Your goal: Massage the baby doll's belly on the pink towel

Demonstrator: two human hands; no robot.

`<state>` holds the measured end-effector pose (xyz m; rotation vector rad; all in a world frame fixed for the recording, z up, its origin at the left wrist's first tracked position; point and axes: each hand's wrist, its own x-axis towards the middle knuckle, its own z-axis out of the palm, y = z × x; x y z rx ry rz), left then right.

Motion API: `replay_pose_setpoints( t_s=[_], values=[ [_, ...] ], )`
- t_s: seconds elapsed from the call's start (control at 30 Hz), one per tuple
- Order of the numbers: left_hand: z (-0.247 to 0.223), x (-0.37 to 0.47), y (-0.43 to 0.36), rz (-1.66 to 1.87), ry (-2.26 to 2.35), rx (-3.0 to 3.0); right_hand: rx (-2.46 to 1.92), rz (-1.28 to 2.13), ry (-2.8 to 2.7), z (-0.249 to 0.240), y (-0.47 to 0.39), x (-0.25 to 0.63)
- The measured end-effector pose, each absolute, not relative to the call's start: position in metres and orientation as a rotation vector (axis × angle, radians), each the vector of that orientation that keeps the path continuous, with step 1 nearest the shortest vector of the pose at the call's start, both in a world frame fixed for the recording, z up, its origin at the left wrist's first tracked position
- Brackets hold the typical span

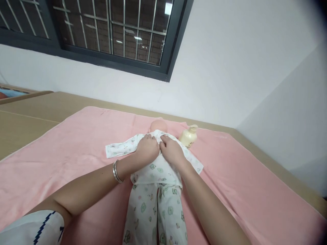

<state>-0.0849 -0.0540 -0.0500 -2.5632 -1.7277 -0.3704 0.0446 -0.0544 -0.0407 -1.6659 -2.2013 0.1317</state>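
At the left, the bare wood-toned table (33,109) shows beside a pink cloth (84,132). In the middle of the cloth lies a doll (158,126), head at the far end, in a printed white top (159,172) and matching trousers (143,207), sleeves spread sideways. The left hand (148,148), fingers curled, rests on the top's upper front; just right, the right hand (171,149) bends its fingers there too. Whether either grips fabric I cannot tell. A cream pump bottle (188,136) stands right of the doll's head.
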Motion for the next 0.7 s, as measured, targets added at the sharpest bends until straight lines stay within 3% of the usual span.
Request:
replay_pose_setpoints(
  t_s=[0.17, 0.47, 0.7],
  values=[
    [-0.045, -0.085, -0.061, -0.439, -1.742, -2.587, -1.519, 0.156, -2.206, -0.054, -0.038, 0.055],
    [-0.048, -0.105, -0.027, -0.674, -1.946, -2.671, -1.773, 0.089, -2.113, -0.03, -0.071, 0.036],
    [-0.043, -0.089, -0.054, -0.551, -1.904, -2.588, -1.608, 0.295, -2.002, -0.038, -0.05, 0.055]
  ],
)
